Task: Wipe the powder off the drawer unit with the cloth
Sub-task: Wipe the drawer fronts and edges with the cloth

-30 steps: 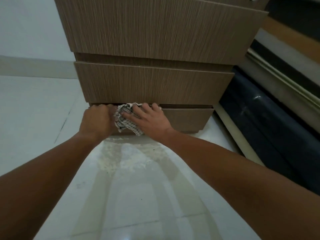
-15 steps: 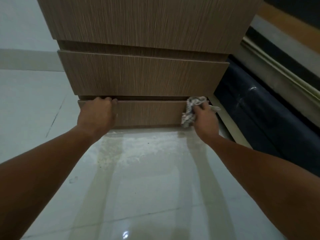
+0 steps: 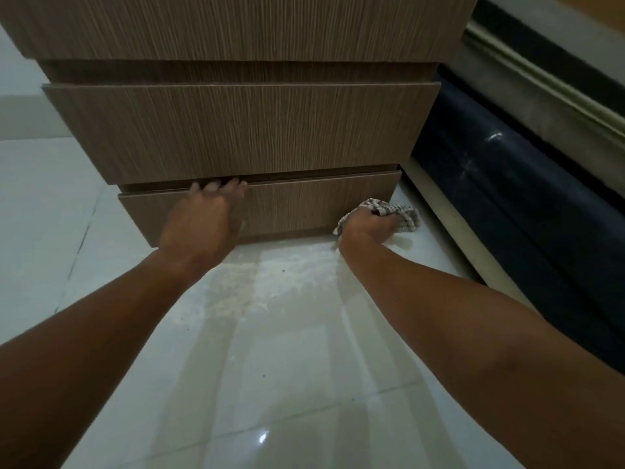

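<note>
Glossy white tiled floor (image 3: 287, 384) reflects light; a dark glossy panel (image 3: 500, 184) runs alongside at right.

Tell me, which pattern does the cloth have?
The cloth is checked, dark lines on white; the head view shows it, bunched in the right hand.

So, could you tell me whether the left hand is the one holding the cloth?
No, the checked cloth is bunched in the right hand, while the left hand rests on the bottom drawer.

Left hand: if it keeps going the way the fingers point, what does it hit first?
Probably the recessed panel inside the gap above the bottom drawer; the left hand already has its fingertips at that drawer's top edge. Depth unclear.
</note>
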The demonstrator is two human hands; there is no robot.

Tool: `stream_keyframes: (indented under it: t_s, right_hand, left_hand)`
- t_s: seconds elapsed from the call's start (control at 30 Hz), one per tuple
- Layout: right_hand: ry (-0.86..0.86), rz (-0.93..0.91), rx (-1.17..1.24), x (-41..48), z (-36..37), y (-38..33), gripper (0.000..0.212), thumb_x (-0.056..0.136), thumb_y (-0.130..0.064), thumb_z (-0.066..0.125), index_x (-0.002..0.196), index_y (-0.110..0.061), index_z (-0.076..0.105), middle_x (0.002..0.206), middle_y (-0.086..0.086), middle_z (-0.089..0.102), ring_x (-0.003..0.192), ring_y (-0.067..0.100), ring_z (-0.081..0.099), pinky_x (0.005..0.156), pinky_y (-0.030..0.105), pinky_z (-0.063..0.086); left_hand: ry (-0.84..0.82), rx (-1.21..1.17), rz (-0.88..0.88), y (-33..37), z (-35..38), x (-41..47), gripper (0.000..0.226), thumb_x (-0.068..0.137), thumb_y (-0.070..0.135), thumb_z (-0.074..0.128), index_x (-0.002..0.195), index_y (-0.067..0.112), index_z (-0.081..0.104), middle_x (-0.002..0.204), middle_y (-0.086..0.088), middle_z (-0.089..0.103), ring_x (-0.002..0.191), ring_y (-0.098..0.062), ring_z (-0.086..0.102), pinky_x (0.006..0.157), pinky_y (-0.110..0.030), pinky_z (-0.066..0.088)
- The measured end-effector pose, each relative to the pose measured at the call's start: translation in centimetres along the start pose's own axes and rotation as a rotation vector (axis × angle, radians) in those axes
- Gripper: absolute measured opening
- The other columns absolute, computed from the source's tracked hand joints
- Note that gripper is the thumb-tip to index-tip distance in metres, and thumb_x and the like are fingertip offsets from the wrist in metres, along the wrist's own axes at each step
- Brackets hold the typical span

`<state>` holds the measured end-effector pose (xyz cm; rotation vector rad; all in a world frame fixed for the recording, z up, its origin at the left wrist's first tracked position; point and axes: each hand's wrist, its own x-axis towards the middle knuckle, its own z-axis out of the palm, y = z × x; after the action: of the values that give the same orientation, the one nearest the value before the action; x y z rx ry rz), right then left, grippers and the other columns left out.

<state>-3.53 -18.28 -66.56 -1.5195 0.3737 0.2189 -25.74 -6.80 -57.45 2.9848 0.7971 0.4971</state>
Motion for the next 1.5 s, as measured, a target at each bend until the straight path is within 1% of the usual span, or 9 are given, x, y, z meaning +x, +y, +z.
stream_keyframes:
  t_s: [0.1,0.17,0.3,0.57,0.67,0.9,1.07,1.33,1.5]
  right_hand:
    - [-0.135,0.254,0.082,-3.4,1.2,0.6,0.04,0.106,-0.005,0.034,0.128,0.029,0.035,0.146,0.033,0.042,0.131,0.046,0.04,0.108,0.01,-0.011]
    - [-0.109,0.351,0.224,-6.7,3.2,1.8,0.033,0.101,-0.016,0.047,0.112,0.015,0.049,0.139,0.028,0.051,0.127,0.048,0.046,0.099,0.045,-0.038]
    - [-0.148,0.334,0.071,-12.8,6.8,2.7,0.066,0.101,-0.024,0.05,0.159,-0.028,0.017,0.158,0.008,0.035,0.137,0.033,0.044,0.113,0.045,0.035]
    - [-0.295,0.342,0.011,-18.6,11.0,6.3,0.071,0.101,-0.019,0.053,0.16,-0.022,0.013,0.162,0.004,0.031,0.144,0.027,0.037,0.116,0.034,0.029]
    - [-0.572,0.226,-0.43,-19.5,12.2,7.2,0.061,0.106,-0.032,0.042,0.157,-0.006,0.023,0.162,0.012,0.028,0.148,0.031,0.029,0.109,0.027,0.036]
    - [-0.888,-0.021,-0.879,-18.4,8.5,3.9,0.054,0.086,-0.042,0.072,0.122,-0.002,0.064,0.116,0.015,0.07,0.104,0.03,0.068,0.093,0.039,0.056]
    - [-1.029,-0.204,-1.184,-15.5,2.5,-2.8,0.035,0.081,-0.006,0.078,0.114,0.002,0.068,0.107,0.024,0.072,0.09,0.031,0.072,0.077,0.037,0.059]
    - [-0.626,-0.914,-1.487,-13.2,-6.7,-17.3,0.01,0.096,-0.016,0.062,0.096,-0.008,0.056,0.092,0.008,0.06,0.076,0.021,0.057,0.064,0.032,0.046]
    - [-0.103,-1.247,-1.293,-12.3,-8.9,-28.2,0.035,0.085,-0.054,0.063,0.078,-0.021,0.058,0.071,-0.002,0.06,0.061,0.017,0.06,0.058,0.032,0.056]
  left_hand:
    - [0.031,-0.024,-0.02,-1.9,0.0,-0.7,0.052,0.091,0.022,0.064,0.141,0.014,0.05,0.133,-0.016,0.059,0.116,-0.04,0.057,0.093,-0.052,0.051]
    - [0.065,-0.03,-0.049,-3.3,0.0,-1.6,0.048,0.092,0.024,0.061,0.138,0.014,0.051,0.125,-0.015,0.061,0.109,-0.04,0.058,0.084,-0.051,0.055]
    - [0.105,-0.029,-0.1,-5.8,0.0,-3.2,0.05,0.09,0.024,0.06,0.138,0.015,0.052,0.128,-0.014,0.059,0.111,-0.041,0.056,0.081,-0.052,0.053]
    - [0.158,-0.033,-0.133,-8.0,-1.3,-4.5,0.045,0.085,0.007,0.059,0.13,0.009,0.06,0.128,-0.021,0.06,0.107,-0.049,0.058,0.101,-0.062,0.039]
    - [0.127,0.0,-0.076,-8.0,-1.5,-4.6,0.049,0.08,0.001,0.063,0.129,0.003,0.061,0.127,-0.021,0.062,0.106,-0.045,0.058,0.097,-0.068,0.04]
    - [-0.257,0.102,-0.138,-8.2,-3.0,-3.7,0.07,0.087,0.034,0.059,0.15,0.019,0.033,0.153,0.0,0.037,0.14,-0.029,0.031,0.11,-0.062,0.027]
    - [-0.367,0.118,-0.203,-4.8,-7.0,-2.4,0.049,0.087,0.027,0.063,0.133,0.021,0.049,0.122,-0.007,0.059,0.114,-0.03,0.056,0.1,-0.048,0.044]
    - [-0.18,0.028,-0.069,4.3,-15.0,1.6,0.033,0.089,0.027,0.064,0.12,0.017,0.063,0.111,-0.006,0.065,0.099,-0.025,0.064,0.087,-0.042,0.055]
    - [0.311,0.04,0.215,9.1,-21.9,6.2,0.037,0.093,0.021,0.054,0.129,0.023,0.062,0.125,-0.003,0.067,0.11,-0.02,0.064,0.093,-0.038,0.054]
